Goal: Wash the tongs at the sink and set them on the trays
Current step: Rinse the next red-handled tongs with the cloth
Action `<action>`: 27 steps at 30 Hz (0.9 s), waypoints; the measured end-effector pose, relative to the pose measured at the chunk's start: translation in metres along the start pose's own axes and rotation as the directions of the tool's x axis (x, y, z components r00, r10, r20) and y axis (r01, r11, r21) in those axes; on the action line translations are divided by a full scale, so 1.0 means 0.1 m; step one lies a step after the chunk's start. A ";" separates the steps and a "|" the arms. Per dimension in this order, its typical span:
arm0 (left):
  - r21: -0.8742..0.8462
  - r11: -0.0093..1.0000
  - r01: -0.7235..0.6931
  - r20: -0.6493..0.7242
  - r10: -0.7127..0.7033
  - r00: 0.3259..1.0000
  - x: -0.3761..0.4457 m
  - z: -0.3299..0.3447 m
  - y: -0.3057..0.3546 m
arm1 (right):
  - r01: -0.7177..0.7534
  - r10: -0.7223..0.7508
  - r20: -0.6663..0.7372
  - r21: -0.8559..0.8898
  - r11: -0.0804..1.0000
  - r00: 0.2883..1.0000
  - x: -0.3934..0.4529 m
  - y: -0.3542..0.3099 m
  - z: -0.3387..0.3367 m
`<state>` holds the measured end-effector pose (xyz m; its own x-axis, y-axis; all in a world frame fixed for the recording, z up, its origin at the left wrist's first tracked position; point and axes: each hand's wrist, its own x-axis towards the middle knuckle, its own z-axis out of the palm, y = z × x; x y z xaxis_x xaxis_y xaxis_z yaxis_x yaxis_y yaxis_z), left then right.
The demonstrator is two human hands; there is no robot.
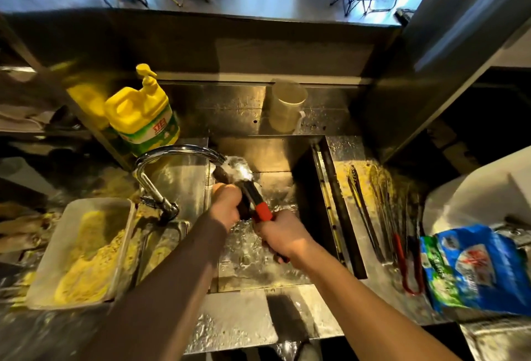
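The sink [298, 159] is sitting as a steel well in the middle of the counter, with its far wall and right wall showing bare and its floor lying wet beneath the hands. On the left rim the tap [172, 156] is arching over toward the basin, its spout ending just above the tongs [253, 194], where water is splashing. Behind the tap a yellow soap bottle [143, 113] is standing, and a plastic tub [83, 251] of yellow scraps is crowding the left counter. A pale cup [287, 108] is standing on the ledge behind the basin. To the right of the sink more tongs [365, 211] are lying side by side on the draining board, near a blue bag [477, 268]. Both arms are reaching forward over the near rim. The left hand [227, 208] is curling closed around the dark middle of the tongs, while the right hand [284, 234] is wrapping tight around the red handle end, holding the tool slanted up toward the spout.
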<state>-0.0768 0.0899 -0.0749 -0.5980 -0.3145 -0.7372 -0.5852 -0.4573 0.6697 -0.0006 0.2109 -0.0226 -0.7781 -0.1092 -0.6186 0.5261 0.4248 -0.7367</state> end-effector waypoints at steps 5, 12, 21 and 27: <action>-0.080 0.997 -0.017 -0.009 0.016 1.000 -0.01 0.07 -0.01 | 0.034 -0.034 0.008 -0.029 0.999 0.999 0.04 -0.08 -0.06; -0.165 0.986 -0.017 -0.073 0.005 0.997 0.09 0.03 -0.12 | -0.011 0.013 0.016 -0.106 0.994 1.000 0.08 -0.06 -0.01; -0.188 0.982 0.020 -0.041 -0.028 0.999 0.17 0.04 -0.09 | -0.004 0.006 0.031 -0.039 0.999 0.999 0.10 -0.15 -0.02; -0.168 0.985 0.034 -0.042 -0.042 0.998 0.16 0.02 -0.08 | 0.007 -0.006 0.044 -0.020 1.000 0.999 0.01 -0.24 -0.06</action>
<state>-0.0823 0.0900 -0.0922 -0.5494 -0.3300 -0.7677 -0.5049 -0.6009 0.6196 -0.0165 0.2061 -0.0037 -0.7653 -0.1514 -0.6256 0.5139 0.4416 -0.7355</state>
